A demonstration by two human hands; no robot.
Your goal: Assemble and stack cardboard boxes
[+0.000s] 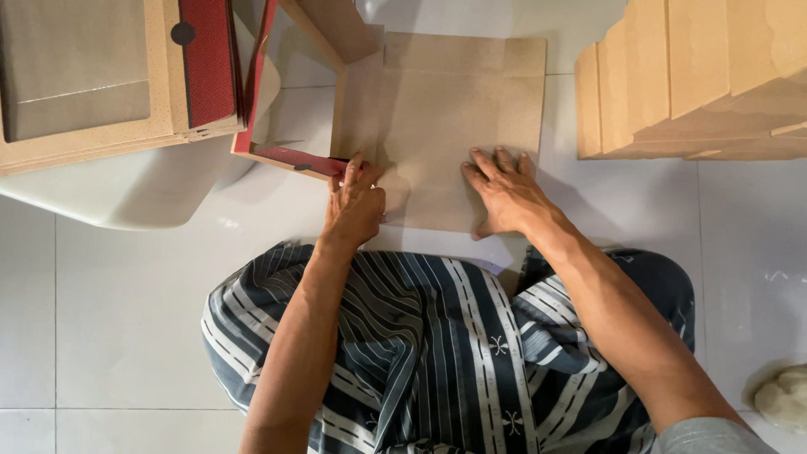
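A flat brown cardboard sheet (454,109) lies on the white tiled floor in front of me. My left hand (355,204) pinches its left near edge, where a raised side flap (357,101) folds up. My right hand (504,192) lies flat on the sheet's near right part, fingers spread and pressing down. A red-lined box piece (286,155) stands tilted just left of the flap, touching it.
A stack of flat cardboard blanks with a red piece (92,76) rests on a white plastic seat (126,193) at the upper left. Several piles of brown cardboard (698,76) stand at the upper right. My striped cloth (445,353) covers my lap. A pale lump (786,395) lies at the lower right.
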